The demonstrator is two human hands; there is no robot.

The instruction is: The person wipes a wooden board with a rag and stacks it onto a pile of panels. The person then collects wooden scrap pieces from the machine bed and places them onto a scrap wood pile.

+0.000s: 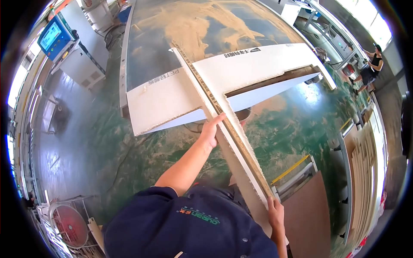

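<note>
Long narrow board strips (241, 150) run from the machine bed down past my right side. My left hand (211, 131) is wrapped round them near the middle, thumb on top. Lower down, my right hand (275, 210) grips their near end. The far end of the strips lies over white printed boards (167, 96) with rough cut edges, which overhang the near edge of the bed. The undersides of my fingers are hidden by the strips.
Sawdust covers the dark machine bed (159, 56). A control cabinet (79, 64) stands at the left, a round fan (69, 225) lower left. Stacked panels (363, 172) and a brown board (307, 210) are at the right. Another person (373, 71) is far right.
</note>
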